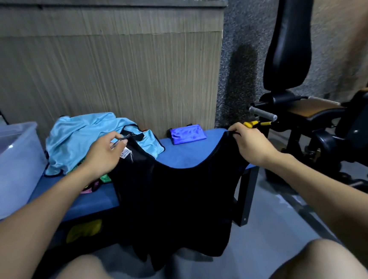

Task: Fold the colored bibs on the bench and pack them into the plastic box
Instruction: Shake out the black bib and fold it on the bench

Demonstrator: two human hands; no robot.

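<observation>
Left hand (104, 154) and right hand (253, 143) each pinch a shoulder of the black mesh bib (179, 202), spread for folding; next: fold halves together on the blue padded bench (186, 153).

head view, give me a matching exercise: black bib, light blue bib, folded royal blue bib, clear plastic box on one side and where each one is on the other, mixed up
Things:
1. black mesh bib
2. light blue shiny bib
3. folded royal blue bib
4. clear plastic box

Places:
A. at the far left end of the blue bench
B. lying flat and small on the bench near the wall
C. held up by both hands, hanging in front of the bench
D. crumpled on top of a heap on the bench, beside the box

Pairs: 1-C, 2-D, 3-B, 4-A. The left hand and right hand each pinch a shoulder strap.
</observation>
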